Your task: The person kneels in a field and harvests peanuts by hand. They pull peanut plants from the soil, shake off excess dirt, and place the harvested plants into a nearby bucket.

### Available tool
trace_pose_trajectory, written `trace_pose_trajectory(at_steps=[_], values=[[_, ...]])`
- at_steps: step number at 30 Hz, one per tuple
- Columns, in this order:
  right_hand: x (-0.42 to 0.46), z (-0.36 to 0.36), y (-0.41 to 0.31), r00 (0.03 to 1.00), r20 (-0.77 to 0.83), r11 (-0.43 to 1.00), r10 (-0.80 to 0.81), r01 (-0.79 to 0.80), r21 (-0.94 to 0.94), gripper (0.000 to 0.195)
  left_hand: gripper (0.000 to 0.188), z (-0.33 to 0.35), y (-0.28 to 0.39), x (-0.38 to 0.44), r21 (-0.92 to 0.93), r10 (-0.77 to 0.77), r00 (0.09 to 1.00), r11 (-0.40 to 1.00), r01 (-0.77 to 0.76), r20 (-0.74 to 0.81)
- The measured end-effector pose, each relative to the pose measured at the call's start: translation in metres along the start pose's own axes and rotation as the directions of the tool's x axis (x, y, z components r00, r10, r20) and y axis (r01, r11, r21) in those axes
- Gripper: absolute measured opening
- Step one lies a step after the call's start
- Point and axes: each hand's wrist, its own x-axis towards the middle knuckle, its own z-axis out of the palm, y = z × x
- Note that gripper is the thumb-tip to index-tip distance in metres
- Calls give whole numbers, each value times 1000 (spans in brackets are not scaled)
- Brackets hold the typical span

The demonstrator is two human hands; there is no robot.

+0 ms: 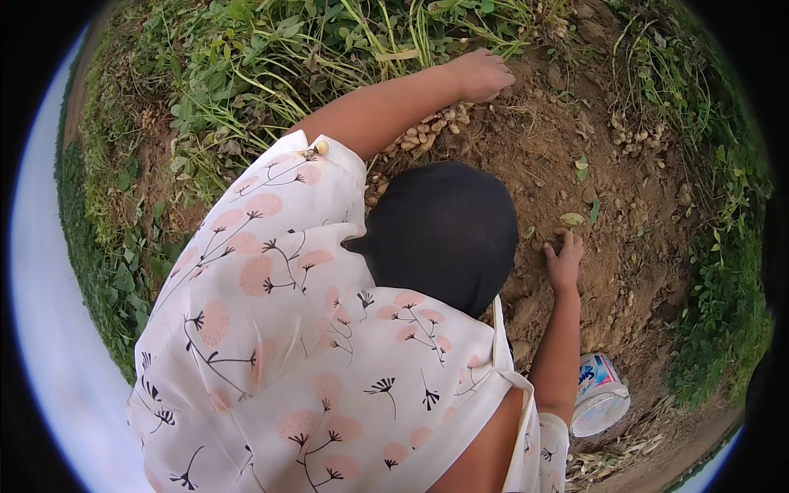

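Note:
My left hand [482,75] reaches low over the soil with its fingers curled, beside green peanut plant stems [425,43]. What lies under its fingers is hidden. Close below my left forearm, unshelled peanuts [431,130] lie heaped on the ground. My right hand [564,259] hovers over or rests on the bare brown soil [536,142], thumb and index finger apart, with nothing visible in it. A yellowish leaf [572,219] lies just beyond its fingertips. Between my arms, a dark-clothed knee [447,234] hides part of the ground and of the peanuts.
Beside my right forearm sits a white plastic bucket [601,407] with coloured print. Peanuts still on their roots [638,137] lie at the right, under leafy plants [666,80]. Dense green foliage [240,80] spreads at the upper left. Dry stalks [616,459] litter the ground below the bucket.

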Motion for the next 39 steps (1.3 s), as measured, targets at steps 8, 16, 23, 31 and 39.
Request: trace_pose_trajectory(at_steps=[8, 16, 23, 31, 39], values=[[-17, 4, 12, 997, -31, 993, 72, -69, 93, 41, 58, 46, -77, -78, 257, -646, 586, 749, 611, 489], [-9, -19, -2, 940, -334, 984, 68, -120, -135, 48, 55, 22, -95, -202, 337, -679, 417, 692, 638, 604], [51, -3, -4, 926, -232, 928, 297, -337, -158, 84, 52, 48, -46, -138, 230, -542, 836, 807, 545, -81], [-21, 34, -27, 978, -200, 904, -61, -31, -426, 55, 77, 79, 127, -56, -219, 337, 936, 925, -310, 98], [-73, 30, 50, 894, -436, 965, 104, -197, -175, 52, 53, 115, 43, -36, 147, -250, 955, 963, 228, 158]])
